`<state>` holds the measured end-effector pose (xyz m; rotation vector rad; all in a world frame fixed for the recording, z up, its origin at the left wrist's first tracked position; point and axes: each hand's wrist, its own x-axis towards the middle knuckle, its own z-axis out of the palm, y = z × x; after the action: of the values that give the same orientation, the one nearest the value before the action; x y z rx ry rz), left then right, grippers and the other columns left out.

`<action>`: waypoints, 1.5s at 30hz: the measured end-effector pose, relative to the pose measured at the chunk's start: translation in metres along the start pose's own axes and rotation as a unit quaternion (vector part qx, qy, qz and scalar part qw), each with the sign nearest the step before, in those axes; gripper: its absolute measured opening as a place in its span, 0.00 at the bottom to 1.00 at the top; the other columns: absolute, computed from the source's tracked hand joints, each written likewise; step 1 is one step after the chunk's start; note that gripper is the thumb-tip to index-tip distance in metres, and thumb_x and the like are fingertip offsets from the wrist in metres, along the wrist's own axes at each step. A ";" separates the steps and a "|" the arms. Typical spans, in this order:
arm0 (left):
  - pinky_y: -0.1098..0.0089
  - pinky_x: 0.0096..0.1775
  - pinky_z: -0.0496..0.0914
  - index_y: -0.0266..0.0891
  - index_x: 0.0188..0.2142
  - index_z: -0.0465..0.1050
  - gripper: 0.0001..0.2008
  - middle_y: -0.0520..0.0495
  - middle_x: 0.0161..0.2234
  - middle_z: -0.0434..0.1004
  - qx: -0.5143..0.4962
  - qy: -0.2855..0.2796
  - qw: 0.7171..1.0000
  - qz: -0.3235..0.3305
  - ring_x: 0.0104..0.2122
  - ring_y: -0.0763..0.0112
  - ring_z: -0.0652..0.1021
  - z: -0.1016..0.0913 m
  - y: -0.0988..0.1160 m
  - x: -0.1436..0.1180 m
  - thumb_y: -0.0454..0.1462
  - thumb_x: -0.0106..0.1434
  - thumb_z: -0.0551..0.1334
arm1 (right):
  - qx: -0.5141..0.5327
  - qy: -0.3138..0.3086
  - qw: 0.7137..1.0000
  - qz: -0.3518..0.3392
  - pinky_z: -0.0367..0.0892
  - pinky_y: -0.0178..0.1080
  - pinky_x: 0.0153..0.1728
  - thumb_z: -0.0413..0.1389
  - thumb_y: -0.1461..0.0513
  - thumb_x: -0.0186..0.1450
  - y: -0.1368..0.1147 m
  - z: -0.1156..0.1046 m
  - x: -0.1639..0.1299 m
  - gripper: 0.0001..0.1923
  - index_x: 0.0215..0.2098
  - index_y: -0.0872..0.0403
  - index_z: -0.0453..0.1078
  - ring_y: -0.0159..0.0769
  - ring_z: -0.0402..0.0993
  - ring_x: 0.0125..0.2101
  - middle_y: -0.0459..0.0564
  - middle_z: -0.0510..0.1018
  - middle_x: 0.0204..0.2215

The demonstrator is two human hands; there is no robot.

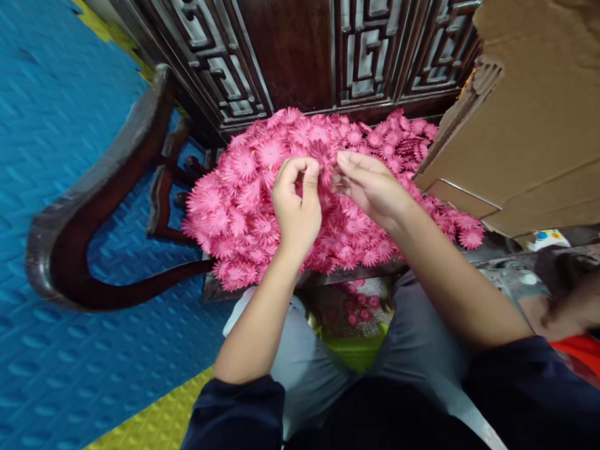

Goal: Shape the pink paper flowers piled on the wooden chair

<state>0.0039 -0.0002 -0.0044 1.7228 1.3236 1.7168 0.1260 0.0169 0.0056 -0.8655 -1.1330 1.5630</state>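
Note:
A heap of pink artificial flower heads (248,162) covers the dark wooden seat (361,273). Above the heap, my left hand (298,202) is closed, its thumb and forefinger pinching a darker pink artificial flower (320,152) held up on its edge. Just right of that flower is my right hand (372,186), with thumb and forefinger pressed together close to the petals and the other fingers loosely curled. Whatever the right fingertips pinch is too small to make out.
A carved wooden backrest (294,48) rises behind the heap, with a curved armrest (60,259) at left. A large cardboard box (537,125) leans in from the right. Several flowers (362,308) lie on the floor. At far right another person's arm (578,300) shows.

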 end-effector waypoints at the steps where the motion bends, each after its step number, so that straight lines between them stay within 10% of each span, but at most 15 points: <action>1: 0.71 0.38 0.66 0.40 0.28 0.66 0.14 0.50 0.29 0.70 0.001 0.002 1.000 0.003 0.33 0.73 0.71 0.001 0.000 0.000 0.46 0.64 0.54 | -0.003 0.005 1.000 -0.002 0.68 0.35 0.35 0.61 0.48 0.52 0.001 0.000 0.001 0.18 0.30 0.52 0.67 0.30 0.72 0.33 0.45 0.74 0.28; 10: 0.66 0.38 0.64 0.42 0.28 0.62 0.17 0.51 0.29 0.62 0.020 0.213 0.976 0.034 0.32 0.73 0.68 -0.030 -0.019 0.026 0.52 0.62 0.54 | -0.012 0.141 0.990 -0.026 0.67 0.37 0.37 0.58 0.49 0.56 0.000 -0.046 0.019 0.16 0.33 0.51 0.66 0.33 0.73 0.38 0.46 0.74 0.33; 15: 0.56 0.50 0.57 0.45 0.28 0.66 0.10 0.49 0.35 0.64 0.176 0.182 0.966 -0.056 0.48 0.61 0.67 -0.059 -0.051 0.046 0.42 0.54 0.67 | -0.084 0.135 0.986 -0.042 0.66 0.35 0.33 0.57 0.47 0.56 0.004 -0.047 0.018 0.18 0.35 0.50 0.68 0.31 0.72 0.35 0.47 0.74 0.34; 21: 0.59 0.47 0.59 0.44 0.31 0.72 0.04 0.49 0.36 0.68 0.195 0.186 0.963 -0.028 0.40 0.66 0.68 -0.051 -0.044 0.039 0.37 0.55 0.66 | -0.055 0.120 0.991 -0.015 0.65 0.34 0.30 0.60 0.49 0.53 0.005 -0.022 0.012 0.16 0.29 0.51 0.68 0.28 0.68 0.29 0.46 0.73 0.31; 29: 0.66 0.40 0.66 0.42 0.27 0.71 0.12 0.51 0.29 0.72 0.057 -0.072 0.995 0.027 0.33 0.70 0.71 -0.012 -0.001 0.009 0.48 0.57 0.63 | -0.066 0.029 0.997 -0.029 0.63 0.32 0.34 0.61 0.52 0.54 -0.009 -0.005 -0.004 0.12 0.28 0.51 0.71 0.26 0.67 0.32 0.42 0.70 0.26; 45: 0.71 0.35 0.68 0.42 0.28 0.71 0.08 0.51 0.28 0.72 -0.023 0.023 0.999 -0.016 0.30 0.74 0.72 -0.002 0.000 0.001 0.43 0.58 0.63 | -0.096 0.021 0.993 -0.060 0.66 0.35 0.37 0.64 0.53 0.49 -0.014 -0.002 -0.006 0.13 0.24 0.53 0.71 0.26 0.67 0.29 0.42 0.72 0.25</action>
<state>0.0021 0.0000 -0.0041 1.6364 1.3146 1.7652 0.1331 0.0129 0.0182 -0.9347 -1.2951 1.3472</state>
